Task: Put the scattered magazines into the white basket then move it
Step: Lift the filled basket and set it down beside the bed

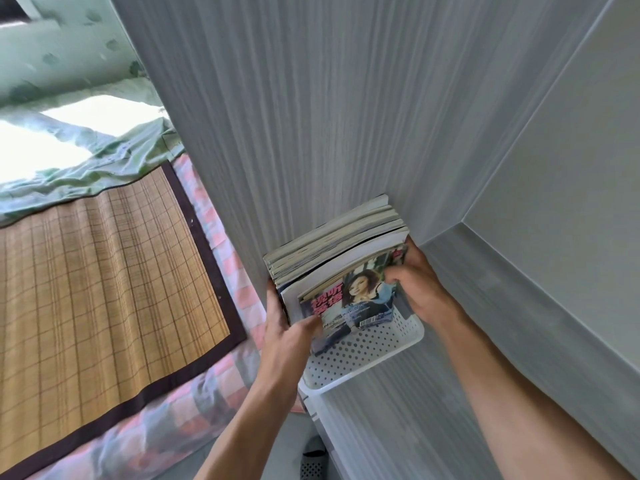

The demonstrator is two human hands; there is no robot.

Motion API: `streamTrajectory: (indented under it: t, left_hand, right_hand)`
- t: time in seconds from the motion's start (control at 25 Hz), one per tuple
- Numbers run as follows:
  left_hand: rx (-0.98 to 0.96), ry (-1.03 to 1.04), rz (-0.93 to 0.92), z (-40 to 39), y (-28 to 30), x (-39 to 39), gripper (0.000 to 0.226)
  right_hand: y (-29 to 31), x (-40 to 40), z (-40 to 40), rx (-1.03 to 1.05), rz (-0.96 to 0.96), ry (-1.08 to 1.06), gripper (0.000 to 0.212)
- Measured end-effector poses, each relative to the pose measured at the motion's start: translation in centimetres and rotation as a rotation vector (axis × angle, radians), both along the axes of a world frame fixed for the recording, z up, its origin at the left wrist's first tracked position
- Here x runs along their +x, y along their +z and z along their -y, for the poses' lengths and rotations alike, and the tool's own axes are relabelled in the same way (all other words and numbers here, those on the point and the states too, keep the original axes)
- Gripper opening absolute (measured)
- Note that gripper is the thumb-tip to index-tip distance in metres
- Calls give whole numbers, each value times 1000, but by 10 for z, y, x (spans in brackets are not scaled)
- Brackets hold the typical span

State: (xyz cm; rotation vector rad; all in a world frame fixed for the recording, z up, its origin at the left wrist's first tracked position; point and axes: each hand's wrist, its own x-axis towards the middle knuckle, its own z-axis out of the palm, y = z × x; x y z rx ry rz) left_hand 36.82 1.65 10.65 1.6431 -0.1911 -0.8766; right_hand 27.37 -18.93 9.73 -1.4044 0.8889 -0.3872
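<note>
A stack of several magazines (332, 244) stands on edge inside the white perforated basket (360, 358), leaning against the grey wall panel. The front magazine (349, 299) shows a printed cover with red characters. My left hand (287, 330) grips the stack's left edge, thumb on the front cover. My right hand (419, 282) holds the stack's right edge, fingers curled over the cover. The basket sits on a grey ledge in the corner; its far part is hidden behind the magazines.
A bed with a bamboo mat (97, 271), a pink checked sheet (166, 427) and a green quilt (69, 161) lies at left. The grey ledge (485, 306) runs right along the wall. A dark slipper (313, 459) rests on the floor below.
</note>
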Motion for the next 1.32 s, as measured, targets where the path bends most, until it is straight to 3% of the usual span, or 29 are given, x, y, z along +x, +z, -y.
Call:
streamTrajectory:
  t: [0.24, 0.4, 0.52, 0.68, 0.84, 1.0, 1.16, 1.24, 1.32]
  left_hand:
    - [199, -8, -108, 7, -10, -9, 88]
    - [263, 90, -79, 18, -14, -13, 67]
    - [250, 43, -50, 17, -27, -10, 74]
    - [275, 52, -45, 12, -23, -6, 76]
    - [158, 125, -15, 11, -9, 3, 94]
    - [149, 77, -23, 14, 3, 3, 96]
    - [182, 68, 9, 16, -1, 8, 91]
    - [212, 80, -15, 12, -4, 7, 88]
    - [272, 68, -108, -2, -16, 1, 84]
  right_hand:
    - [-11, 1, -10, 29, -146, -27, 49]
    - [-20, 2, -13, 81, -75, -119, 50]
    - [-26, 1, -21, 71, 1, -159, 52]
    - [-11, 13, -14, 16, -100, -51, 54]
    - [5, 10, -3, -35, -73, -69, 64]
    - [12, 2, -3, 19, -9, -25, 58]
    - [6, 10, 0, -11, -94, -13, 57]
    - [-1, 4, -2, -30, -145, -98, 61]
    - [-17, -21, -17, 36, -279, -411, 65]
